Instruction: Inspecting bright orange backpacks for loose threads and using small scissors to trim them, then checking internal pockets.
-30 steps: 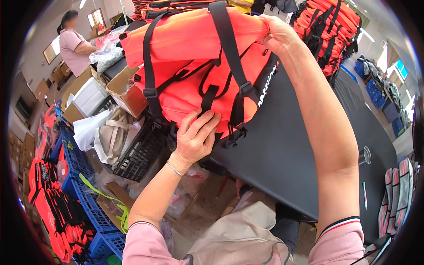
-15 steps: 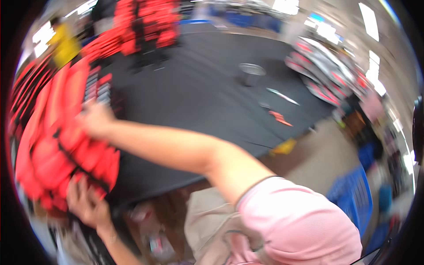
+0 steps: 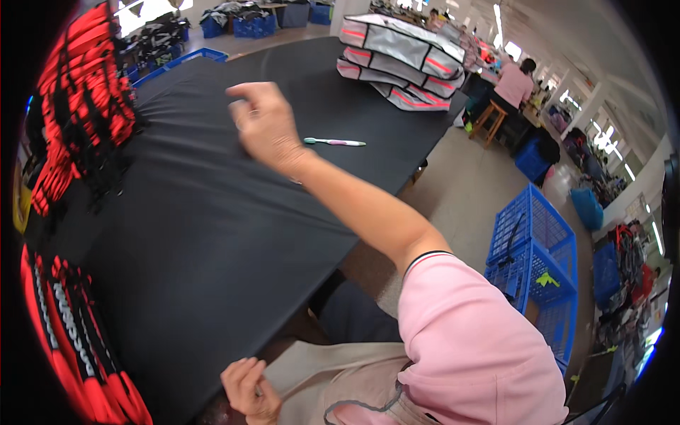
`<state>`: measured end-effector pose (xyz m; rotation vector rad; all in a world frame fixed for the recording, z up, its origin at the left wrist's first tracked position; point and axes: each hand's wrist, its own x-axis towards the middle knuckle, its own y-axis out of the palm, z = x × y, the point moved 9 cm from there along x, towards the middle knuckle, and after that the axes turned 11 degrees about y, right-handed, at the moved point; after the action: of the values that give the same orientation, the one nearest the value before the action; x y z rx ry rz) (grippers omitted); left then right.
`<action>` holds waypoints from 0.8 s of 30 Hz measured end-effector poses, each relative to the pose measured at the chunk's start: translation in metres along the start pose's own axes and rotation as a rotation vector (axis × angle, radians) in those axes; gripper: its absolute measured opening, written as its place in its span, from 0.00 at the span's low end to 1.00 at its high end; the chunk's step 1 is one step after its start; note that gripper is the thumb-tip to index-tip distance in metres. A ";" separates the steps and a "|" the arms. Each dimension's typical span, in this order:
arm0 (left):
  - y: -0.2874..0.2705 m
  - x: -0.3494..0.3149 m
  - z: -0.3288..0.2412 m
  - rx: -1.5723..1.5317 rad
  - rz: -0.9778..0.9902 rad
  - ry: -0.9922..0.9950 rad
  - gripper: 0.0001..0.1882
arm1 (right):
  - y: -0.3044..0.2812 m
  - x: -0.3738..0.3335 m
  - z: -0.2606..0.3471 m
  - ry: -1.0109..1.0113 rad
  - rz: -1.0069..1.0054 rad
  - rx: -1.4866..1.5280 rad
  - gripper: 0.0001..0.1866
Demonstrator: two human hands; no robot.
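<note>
My right hand point(image 3: 265, 127) is raised over the black-covered table point(image 3: 212, 234), its index finger and thumb bent and apart. Nothing shows between them. Just to its right on the cloth lies a toothbrush point(image 3: 334, 142) with a green head and a pale handle. Low in the picture, by the table's near edge and my beige apron point(image 3: 319, 365), my left hand point(image 3: 251, 389) hangs with loosely bent fingers. It holds nothing that I can see. The cup and the orange-handled tool are out of sight; my right hand and arm cover part of the tabletop.
Red pieces with black straps point(image 3: 85, 99) are piled at the far left. Red and black strips point(image 3: 81, 340) lie near left. Grey-white folded bags point(image 3: 404, 60) are stacked at the far edge. Blue crates point(image 3: 531, 248) stand on the floor at right; a person point(image 3: 513, 85) works beyond.
My view has swung right. Both hands have come away from the red bundle at left: the right is now over the table, the left near my apron.
</note>
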<state>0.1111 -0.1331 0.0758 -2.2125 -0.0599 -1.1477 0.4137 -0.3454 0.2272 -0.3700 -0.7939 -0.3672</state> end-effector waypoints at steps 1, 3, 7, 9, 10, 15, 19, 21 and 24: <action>0.032 0.008 0.007 -0.065 0.066 -0.006 0.12 | -0.031 0.013 -0.056 0.088 -0.061 -0.082 0.09; 0.083 0.033 0.013 -0.149 0.187 -0.027 0.14 | -0.100 0.028 -0.177 0.306 -0.172 -0.268 0.09; 0.168 0.091 0.030 -0.178 0.370 -0.047 0.15 | -0.233 0.021 -0.360 0.667 -0.194 -0.767 0.10; 0.200 0.103 0.044 -0.130 0.459 -0.093 0.15 | -0.293 0.026 -0.407 0.617 -0.231 -0.945 0.11; 0.216 0.099 0.053 -0.096 0.498 -0.141 0.15 | -0.307 0.030 -0.422 0.629 -0.231 -0.963 0.12; 0.242 0.101 0.067 0.032 0.639 -0.196 0.16 | -0.344 0.084 -0.472 0.262 -0.260 -1.272 0.16; 0.243 0.094 0.071 0.016 0.721 -0.213 0.17 | -0.365 0.115 -0.518 0.327 -0.226 -1.358 0.22; 0.242 0.092 0.073 0.019 0.732 -0.209 0.18 | -0.366 0.127 -0.524 0.250 -0.168 -1.597 0.20; 0.241 0.091 0.072 0.048 0.732 -0.218 0.18 | -0.366 0.134 -0.522 0.242 -0.175 -1.594 0.19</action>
<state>0.2957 -0.3062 -0.0103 -2.0292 0.5770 -0.4932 0.6573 -0.9252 0.0564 -1.7008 -0.1328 -1.1610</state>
